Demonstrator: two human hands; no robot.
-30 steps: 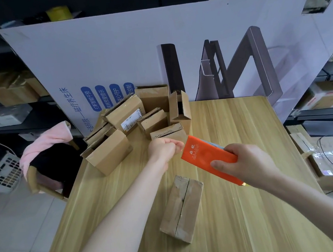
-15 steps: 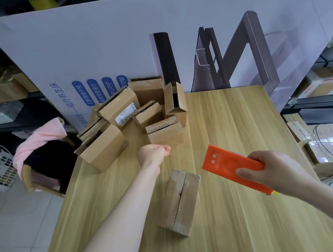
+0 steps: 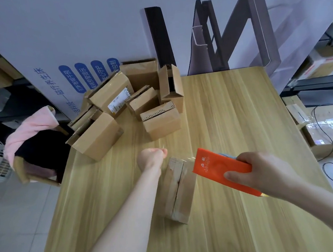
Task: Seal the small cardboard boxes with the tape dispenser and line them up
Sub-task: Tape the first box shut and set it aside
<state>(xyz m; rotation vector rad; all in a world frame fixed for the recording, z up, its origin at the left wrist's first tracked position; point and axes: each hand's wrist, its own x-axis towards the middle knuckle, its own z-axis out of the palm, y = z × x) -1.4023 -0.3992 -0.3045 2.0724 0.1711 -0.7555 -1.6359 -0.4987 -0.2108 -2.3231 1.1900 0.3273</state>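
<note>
Flat on the counter [image 3: 232,119], near its middle, seam up: one small cardboard box [image 3: 178,191]. Just over its far end, an orange tape dispenser [image 3: 216,167], gripped in the right hand [image 3: 257,174]. Beside the box's far left corner, the left hand [image 3: 151,157], fisted, pinching a faint clear tape [image 3: 186,159] strand stretched to the dispenser. Farther back left, a heap of boxes [image 3: 131,107].
</note>
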